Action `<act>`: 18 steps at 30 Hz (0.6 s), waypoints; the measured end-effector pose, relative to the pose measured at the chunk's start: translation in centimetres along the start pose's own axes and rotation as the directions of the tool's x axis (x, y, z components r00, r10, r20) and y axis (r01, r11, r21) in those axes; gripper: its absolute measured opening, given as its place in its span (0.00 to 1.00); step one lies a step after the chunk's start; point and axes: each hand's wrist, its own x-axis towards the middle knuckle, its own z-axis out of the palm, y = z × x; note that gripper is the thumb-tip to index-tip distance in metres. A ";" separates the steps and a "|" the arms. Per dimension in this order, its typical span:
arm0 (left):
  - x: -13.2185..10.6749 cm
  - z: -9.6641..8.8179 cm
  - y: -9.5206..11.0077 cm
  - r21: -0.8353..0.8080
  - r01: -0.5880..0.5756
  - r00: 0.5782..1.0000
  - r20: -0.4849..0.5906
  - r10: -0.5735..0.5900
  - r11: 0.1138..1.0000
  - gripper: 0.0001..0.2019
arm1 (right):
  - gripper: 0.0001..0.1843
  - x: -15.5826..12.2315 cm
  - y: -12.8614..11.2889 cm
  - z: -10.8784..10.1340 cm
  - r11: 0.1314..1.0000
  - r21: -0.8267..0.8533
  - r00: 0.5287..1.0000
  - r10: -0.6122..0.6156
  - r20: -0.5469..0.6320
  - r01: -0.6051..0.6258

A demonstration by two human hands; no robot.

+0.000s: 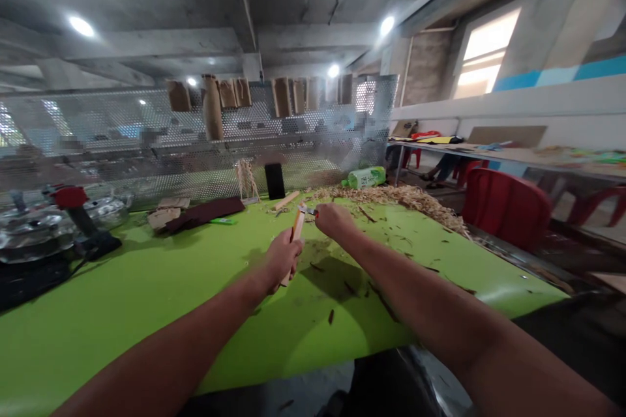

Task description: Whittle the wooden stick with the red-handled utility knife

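L hand point(281, 259) is over the middle of the green counter point(147, 319), its grip clamped on a pale wood strip point(296, 231). The strip is tilted, top end leaning away from the person, bottom end poking out below the fist. R hand point(335, 220) is just beside it, grip closed on a small knife point(307, 210) w/ a metal blade and a red bit point(317, 213). Most of the knife is hidden by the hand, and the blade is at the strip's top end; can't tell if they're touching.

Along the counter's far edge: a heap of wood shavings point(386, 197), a loose wood stick point(286, 200), a black phone-like slab point(274, 180) standing upright and a bundle of thin sticks point(246, 179). Just past the heap, a plastic bottle point(362, 177) w/ a green cap lies on its side. Toward the counter's left end: a dark abrasive sheet point(205, 212), a small green item point(222, 221), metal pots point(34, 234) and a red-topped device point(68, 197) — too unclear to name. Loose shavings dot the counter's right half. Beyond the far edge, a perforated metal screen point(195, 130) w/ paper bags point(212, 107) hanging on it; off the counter's right side, red plastic chairs point(506, 205).
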 end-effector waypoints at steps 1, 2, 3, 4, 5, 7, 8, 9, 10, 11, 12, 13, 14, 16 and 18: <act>-0.3 0.2 -0.1 0.016 -0.023 0.999 0.024 0.022 1.000 0.21 | 0.18 0.4 0.8 0.0 0.999 0.023 0.999 0.048 0.013 -0.048; -0.6 0.4 -0.2 0.025 -0.053 0.997 0.060 0.052 0.998 0.22 | 0.18 0.8 1.8 -0.1 0.994 0.039 0.995 0.097 0.030 -0.099; -0.9 0.6 -0.4 0.023 -0.088 0.991 0.101 0.085 0.996 0.24 | 0.18 1.2 2.9 -0.3 0.988 0.044 0.988 0.145 0.047 -0.147; -1.1 0.8 -0.5 0.010 -0.118 0.984 0.138 0.115 0.993 0.25 | 0.18 1.5 4.0 -0.5 0.981 0.045 0.981 0.187 0.056 -0.190; -1.1 0.9 -0.7 -0.015 -0.137 0.977 0.163 0.137 0.990 0.26 | 0.18 1.7 4.9 -0.7 0.973 0.048 0.973 0.222 0.055 -0.225; -0.9 0.7 -1.0 -0.077 -0.131 0.977 0.161 0.142 0.988 0.26 | 0.19 2.0 5.8 -1.0 0.960 0.064 0.962 0.270 0.038 -0.272; -0.5 0.4 -1.1 -0.112 -0.118 0.981 0.142 0.134 0.987 0.24 | 0.19 2.0 5.7 -1.1 0.959 0.075 0.962 0.273 0.024 -0.274; -0.2 0.1 -1.2 -0.146 -0.106 0.985 0.119 0.124 0.984 0.22 | 0.19 1.8 5.2 -1.1 0.962 0.085 0.966 0.258 0.009 -0.258; 0.2 -0.2 -1.2 -0.178 -0.095 0.989 0.098 0.114 0.979 0.19 | 0.19 1.6 4.5 -1.0 0.970 0.092 0.974 0.225 -0.009 -0.223; 0.6 -0.5 -1.3 -0.206 -0.089 0.991 0.080 0.107 0.975 0.17 | 0.19 1.2 3.6 -0.8 0.981 0.094 0.984 0.173 -0.030 -0.170; 0.9 -0.7 -1.3 -0.224 -0.088 0.993 0.062 0.104 0.971 0.14 | 0.18 0.8 2.6 -0.6 0.990 0.093 0.992 0.115 -0.052 -0.110; 1.2 -0.9 -1.3 -0.233 -0.092 0.993 0.045 0.105 0.968 0.11 | 0.18 0.3 1.6 -0.5 0.995 0.088 0.996 0.055 -0.069 -0.049; 1.4 -1.0 -1.3 -0.236 -0.096 0.994 0.030 0.106 0.967 0.09 | 0.18 -0.1 0.7 -0.3 0.997 0.078 0.997 0.000 -0.077 0.006; 1.8 -1.1 -1.4 -0.238 -0.105 0.994 0.012 0.111 0.965 0.07 | 0.18 -1.0 -0.6 0.0 0.995 0.051 0.995 -0.082 -0.061 0.085; 2.0 -1.0 -1.6 -0.236 -0.125 0.991 0.008 0.131 0.964 0.06 | 0.18 -1.7 -1.2 0.1 0.992 0.023 0.992 -0.127 -0.028 0.128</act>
